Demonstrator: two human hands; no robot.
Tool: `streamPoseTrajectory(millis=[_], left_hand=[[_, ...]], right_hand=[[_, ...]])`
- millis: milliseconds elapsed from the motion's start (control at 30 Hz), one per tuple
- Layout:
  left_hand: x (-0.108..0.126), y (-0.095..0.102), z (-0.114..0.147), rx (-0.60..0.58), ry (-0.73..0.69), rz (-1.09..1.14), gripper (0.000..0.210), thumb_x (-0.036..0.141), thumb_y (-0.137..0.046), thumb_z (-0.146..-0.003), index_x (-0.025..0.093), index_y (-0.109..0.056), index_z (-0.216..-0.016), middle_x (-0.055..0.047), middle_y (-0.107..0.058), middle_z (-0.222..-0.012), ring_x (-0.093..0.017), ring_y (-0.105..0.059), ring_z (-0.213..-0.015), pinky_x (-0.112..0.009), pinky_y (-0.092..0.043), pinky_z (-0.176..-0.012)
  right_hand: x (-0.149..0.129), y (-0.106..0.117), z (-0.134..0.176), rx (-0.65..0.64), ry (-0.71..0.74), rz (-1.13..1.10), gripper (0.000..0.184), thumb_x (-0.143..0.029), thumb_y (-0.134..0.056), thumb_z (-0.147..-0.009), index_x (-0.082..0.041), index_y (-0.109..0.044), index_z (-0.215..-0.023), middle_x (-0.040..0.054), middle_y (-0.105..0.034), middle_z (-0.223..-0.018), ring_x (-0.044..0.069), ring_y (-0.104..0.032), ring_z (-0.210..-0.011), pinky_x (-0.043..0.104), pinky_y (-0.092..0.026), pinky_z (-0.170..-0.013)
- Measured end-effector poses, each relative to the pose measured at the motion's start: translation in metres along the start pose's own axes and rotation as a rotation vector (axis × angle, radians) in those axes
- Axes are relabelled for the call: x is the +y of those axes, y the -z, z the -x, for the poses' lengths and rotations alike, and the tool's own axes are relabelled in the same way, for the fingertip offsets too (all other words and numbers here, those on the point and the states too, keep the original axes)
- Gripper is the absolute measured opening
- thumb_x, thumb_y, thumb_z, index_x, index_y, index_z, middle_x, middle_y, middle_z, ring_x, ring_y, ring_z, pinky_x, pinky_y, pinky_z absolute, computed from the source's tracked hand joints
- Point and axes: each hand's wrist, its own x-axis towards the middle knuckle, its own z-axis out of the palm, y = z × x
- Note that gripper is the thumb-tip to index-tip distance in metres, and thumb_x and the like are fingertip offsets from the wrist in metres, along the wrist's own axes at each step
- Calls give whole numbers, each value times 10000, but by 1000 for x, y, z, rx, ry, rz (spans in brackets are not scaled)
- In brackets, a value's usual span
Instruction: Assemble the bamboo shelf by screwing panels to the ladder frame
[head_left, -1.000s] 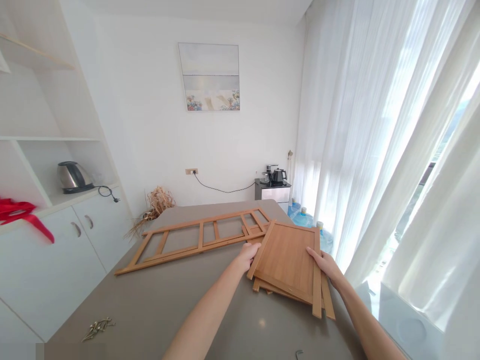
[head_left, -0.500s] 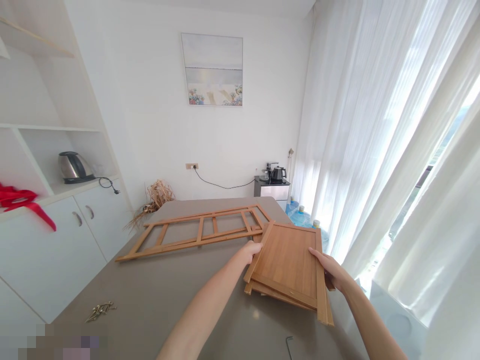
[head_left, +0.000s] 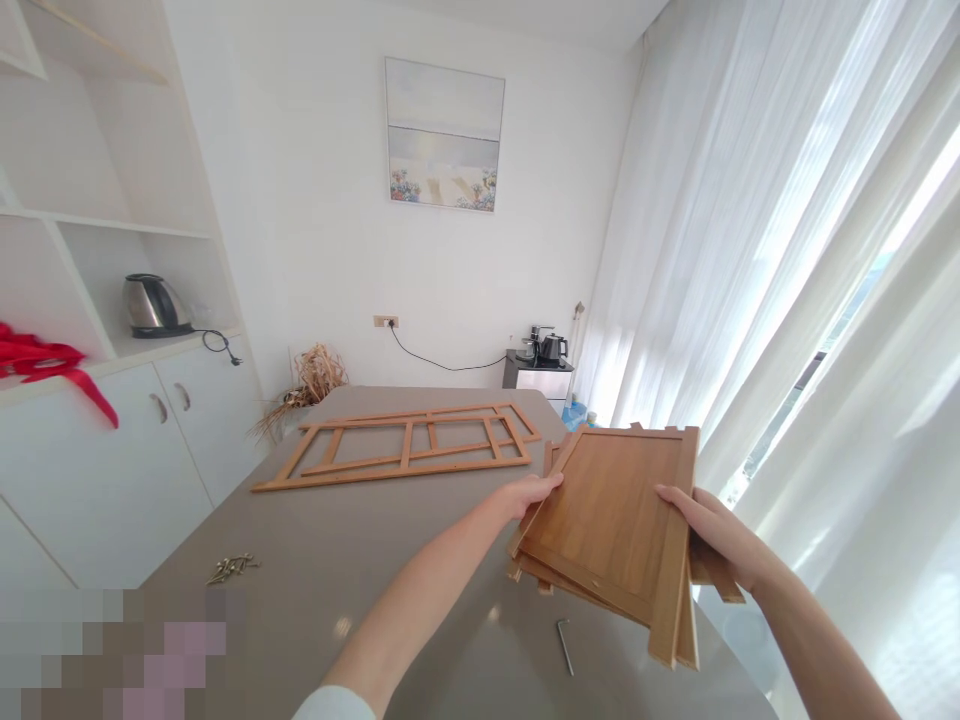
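A stack of framed wooden panels [head_left: 611, 520] is held between my two hands, tilted above the right side of the table. My left hand [head_left: 534, 492] is closed on the stack's left edge, thumb on top. On the right edge, my right hand [head_left: 712, 525] grips the stack with its thumb across the upper panel; its other fingers are hidden beneath. The lower panels fan out unevenly under the top one. Below the stack, a hex key [head_left: 564, 646] lies on the grey table [head_left: 360, 550].
Two slatted wooden frames [head_left: 405, 446] lie overlapping at the table's far side. A small pile of screws [head_left: 232, 567] sits at the left. White cabinets [head_left: 120, 450] flank the left side, curtains [head_left: 697, 250] the right. A kettle [head_left: 553, 347] stands on a stand beyond the table.
The panel stack has moved right and appears lifted, with both hands still gripping it. More of the hex key shows. The whole view has also shifted slightly.
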Motion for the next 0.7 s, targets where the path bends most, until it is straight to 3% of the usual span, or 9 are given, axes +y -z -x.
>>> streamPoseTrajectory(millis=[100, 167, 267, 367, 533, 600, 700], left_hand=[[11, 9, 28, 62, -137, -44, 556, 558, -701, -778, 119, -627, -1111, -186, -693, -1134, -331, -649, -1072, -434, -501, -951], [17, 24, 53, 128, -269, -54, 554, 560, -615, -855, 147, -574, -1221, -164, -629, -1281, -302, -581, -1201, -390, -438, -1038], [18, 57, 96, 259, -453, -58, 560, 509, -525, -935, 204, -418, -1392, -116, -495, -1449, -240, -444, -1353, -330, -301, -1146], [6, 97, 140, 435, -658, -105, 559, 510, -474, -958, 212, -367, -1419, -122, -521, -1409, -232, -479, -1320, -349, -337, -1122], [-31, 153, 207, 660, -752, -199, 603, 511, -457, -966, 209, -284, -1458, -141, -509, -1390, -240, -460, -1330, -390, -357, -1106], [-47, 165, 228, 705, -779, -222, 592, 507, -444, -971, 209, -285, -1457, -147, -506, -1381, -245, -466, -1319, -404, -360, -1103], [-70, 172, 248, 774, -791, -201, 596, 522, -444, -964, 194, -294, -1439, -166, -484, -1389, -258, -464, -1316, -418, -376, -1094]], right_hand=[[-1, -2, 27, -69, 103, -23, 424, -369, -791, -759, -255, -621, -1131, 100, -725, -1021, 310, -710, -888, 397, -628, -698], [3, -17, 33, -101, 229, 0, 468, -386, -784, -765, -276, -598, -1180, 86, -702, -1092, 300, -686, -975, 391, -616, -772], [15, -58, 28, -72, 513, 55, 469, -481, -725, -798, -250, -572, -1176, 76, -655, -1174, 277, -606, -1127, 389, -534, -955], [32, -110, 25, -50, 728, 91, 446, -546, -627, -848, -216, -511, -1126, 83, -606, -1181, 262, -538, -1178, 418, -444, -1049], [71, -188, 53, -76, 792, 112, 402, -553, -503, -922, -231, -382, -1130, 64, -540, -1111, 217, -546, -1074, 374, -491, -938], [88, -208, 68, -65, 801, 98, 403, -543, -480, -937, -231, -356, -1159, 77, -530, -1126, 219, -552, -1059, 376, -487, -917], [106, -224, 85, -27, 805, 51, 547, -542, -490, -930, -224, -245, -1301, 113, -521, -1207, 238, -560, -1084, 387, -488, -891]])
